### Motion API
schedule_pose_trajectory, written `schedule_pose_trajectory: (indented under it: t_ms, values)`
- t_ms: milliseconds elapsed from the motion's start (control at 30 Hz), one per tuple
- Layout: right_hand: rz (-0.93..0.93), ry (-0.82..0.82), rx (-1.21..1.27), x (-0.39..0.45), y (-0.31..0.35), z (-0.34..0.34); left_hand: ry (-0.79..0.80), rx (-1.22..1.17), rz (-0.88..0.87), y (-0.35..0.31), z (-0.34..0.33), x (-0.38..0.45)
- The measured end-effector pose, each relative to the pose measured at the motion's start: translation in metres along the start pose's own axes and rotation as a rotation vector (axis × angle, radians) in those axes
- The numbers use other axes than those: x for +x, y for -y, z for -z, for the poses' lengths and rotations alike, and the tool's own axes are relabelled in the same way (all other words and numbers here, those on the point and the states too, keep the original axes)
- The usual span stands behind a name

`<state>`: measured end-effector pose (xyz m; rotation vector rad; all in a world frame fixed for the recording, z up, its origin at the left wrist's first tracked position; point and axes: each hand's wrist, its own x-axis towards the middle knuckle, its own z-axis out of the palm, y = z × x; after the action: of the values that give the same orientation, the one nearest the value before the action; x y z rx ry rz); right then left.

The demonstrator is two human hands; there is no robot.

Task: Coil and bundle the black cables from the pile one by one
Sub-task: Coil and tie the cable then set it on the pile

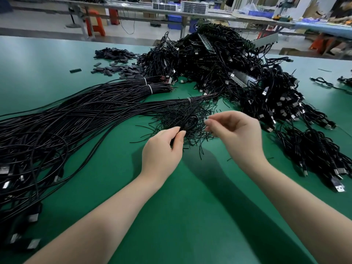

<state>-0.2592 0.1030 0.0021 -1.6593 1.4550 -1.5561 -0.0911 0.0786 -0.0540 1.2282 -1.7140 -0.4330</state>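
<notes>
My left hand (163, 147) pinches a small coiled black cable (189, 121) between thumb and fingers, holding it above a heap of thin black twist ties (182, 113). My right hand (236, 130) hovers just right of the coil with its fingers curled together; a thin tie may be between the fingertips, but blur hides it. A long sheaf of straight black cables (66, 119) lies to the left, bound with white ties near its far end. A big pile of bundled black cables (228, 60) with USB plugs rises behind and to the right.
The green table (181, 206) shows bare mat between my forearms. Flat black sleeves (114, 54) are scattered at the back left. More bundled cables (314, 149) spread along the right side. Workbenches and orange stools stand beyond the table's far edge.
</notes>
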Motion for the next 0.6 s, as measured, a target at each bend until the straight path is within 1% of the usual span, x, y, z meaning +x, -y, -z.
schedule_pose_trajectory:
  t_ms: [67, 100, 133, 233, 333, 433, 600]
  values:
    - [0.134, 0.043, -0.131, -0.006, 0.005, -0.012, -0.005, 0.013, -0.053, -0.002, -0.001, -0.002]
    - [0.175, 0.049, -0.172, -0.008, 0.007, -0.017, -0.016, 0.025, -0.081, -0.003, 0.0, -0.003]
    - [0.179, 0.051, -0.182, -0.009, 0.008, -0.02, -0.025, 0.041, -0.106, -0.004, 0.001, -0.003]
    - [0.077, 0.059, -0.109, -0.008, 0.009, -0.026, -0.032, 0.079, -0.14, -0.004, 0.002, -0.004]
    - [-0.042, 0.081, 0.008, -0.005, 0.008, -0.028, -0.001, 0.026, -0.086, -0.003, 0.0, -0.004]
    - [-0.143, 0.025, 0.137, -0.002, 0.007, -0.027, 0.018, 0.009, -0.081, -0.002, -0.001, -0.003]
    - [-0.197, -0.014, 0.241, -0.001, 0.005, -0.029, 0.093, -0.032, -0.064, -0.003, 0.001, -0.003]
